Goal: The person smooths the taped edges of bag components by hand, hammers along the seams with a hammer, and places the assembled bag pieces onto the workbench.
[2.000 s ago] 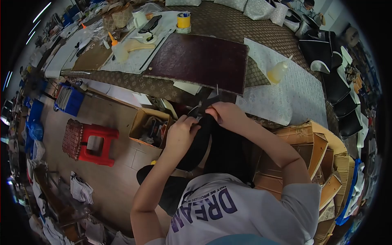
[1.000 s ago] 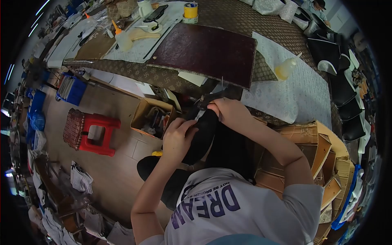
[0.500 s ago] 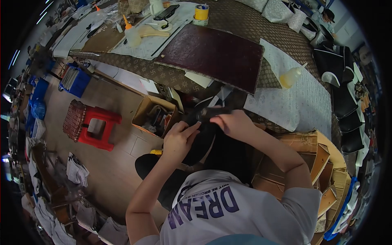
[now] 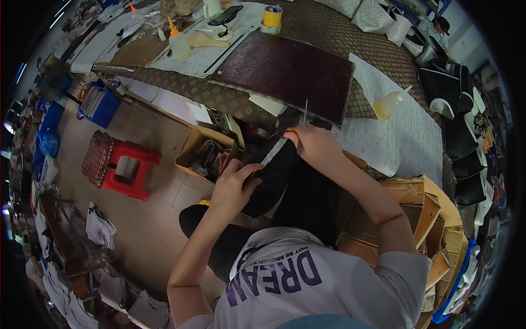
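A black, soft-looking piece (image 4: 274, 178) lies over my lap, with a pale strip (image 4: 274, 152) along its upper edge. My left hand (image 4: 233, 186) is closed at the left end of that strip, thumb and fingers pinching the edge. At the strip's far end my right hand (image 4: 315, 145) is closed, its fingers bent. From the right hand a thin, pointed metal tool (image 4: 306, 111) sticks up in front of the dark red board; its handle is hidden, so its exact kind is unclear.
A dark red board (image 4: 285, 71) rests on the patterned table, near a glue bottle (image 4: 390, 104) and a yellow tin (image 4: 272, 16). Below stand an open carton (image 4: 189, 156) and a red stool (image 4: 137, 170). Cardboard boxes (image 4: 405, 192) are at my right. A person (image 4: 438, 30) is far back.
My right hand has moved slightly up and turned, and the thin metal tool now points upward. The black piece's pale strip has come into view between my hands.
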### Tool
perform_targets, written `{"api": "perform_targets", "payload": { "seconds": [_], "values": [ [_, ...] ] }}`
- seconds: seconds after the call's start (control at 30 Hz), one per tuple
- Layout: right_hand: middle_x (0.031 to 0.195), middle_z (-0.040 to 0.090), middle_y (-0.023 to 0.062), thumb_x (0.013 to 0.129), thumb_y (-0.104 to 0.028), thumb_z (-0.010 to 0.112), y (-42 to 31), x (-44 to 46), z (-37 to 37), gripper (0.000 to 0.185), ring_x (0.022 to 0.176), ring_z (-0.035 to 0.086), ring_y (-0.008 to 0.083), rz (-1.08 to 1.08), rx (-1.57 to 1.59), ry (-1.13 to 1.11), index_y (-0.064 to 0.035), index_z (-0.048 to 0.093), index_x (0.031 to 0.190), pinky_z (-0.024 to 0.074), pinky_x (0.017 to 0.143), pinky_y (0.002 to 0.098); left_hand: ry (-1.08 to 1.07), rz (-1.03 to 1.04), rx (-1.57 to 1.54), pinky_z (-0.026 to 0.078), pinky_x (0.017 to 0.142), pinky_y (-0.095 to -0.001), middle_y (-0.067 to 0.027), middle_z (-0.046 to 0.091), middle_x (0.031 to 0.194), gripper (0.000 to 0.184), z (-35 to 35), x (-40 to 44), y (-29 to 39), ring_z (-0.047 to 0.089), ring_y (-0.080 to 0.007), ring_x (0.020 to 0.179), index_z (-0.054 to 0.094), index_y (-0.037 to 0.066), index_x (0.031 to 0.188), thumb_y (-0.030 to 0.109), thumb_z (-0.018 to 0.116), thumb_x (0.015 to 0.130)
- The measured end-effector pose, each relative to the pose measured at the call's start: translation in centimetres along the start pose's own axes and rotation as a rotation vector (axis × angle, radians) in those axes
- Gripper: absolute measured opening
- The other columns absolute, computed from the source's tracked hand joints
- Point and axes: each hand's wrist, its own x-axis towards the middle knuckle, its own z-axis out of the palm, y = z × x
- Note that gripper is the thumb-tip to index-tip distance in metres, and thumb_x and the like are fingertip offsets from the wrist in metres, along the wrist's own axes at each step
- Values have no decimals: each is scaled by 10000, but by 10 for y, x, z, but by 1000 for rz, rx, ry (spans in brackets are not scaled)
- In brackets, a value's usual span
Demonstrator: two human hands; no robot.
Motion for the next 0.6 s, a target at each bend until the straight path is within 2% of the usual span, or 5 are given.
{"api": "perform_targets", "payload": {
  "seconds": [0.17,0.3,0.4,0.53,0.6],
  "values": [
    [827,677,107,945,-260,636,-23,-24,10,214,667,667,320,-229,218,15,-58,618,1014,518,577,406,70,-43,-62,520,625,-366,-74,600,811,170,12,-11,-11,630,-273,693,715,84,919,118,782,766],
    [938,683,103,936,-256,644,-10,-2,4,245,663,662,334,-28,-17,-55,-54,619,1073,526,594,422,87,-90,-32,515,636,-351,-55,605,807,169,15,-11,-12,630,-255,706,714,90,897,129,790,751],
    [932,679,125,931,-256,649,-33,-6,6,237,662,663,334,-100,146,216,-45,627,1036,526,586,427,147,4,84,510,687,-352,-43,603,804,179,17,-9,-13,622,-252,760,717,98,888,145,798,735],
    [868,667,132,936,-252,647,-16,-26,16,208,652,663,323,-240,97,-23,-44,653,940,527,567,404,83,-9,53,497,748,-383,-55,584,800,183,-2,-17,-13,603,-264,824,724,106,868,165,806,716],
    [792,661,143,954,-279,626,-8,-10,11,237,655,665,320,-92,9,14,-45,624,989,525,563,406,41,-66,3,492,754,-394,-63,574,801,180,-6,-20,-12,599,-268,828,726,107,856,169,810,709]
  ]
}}
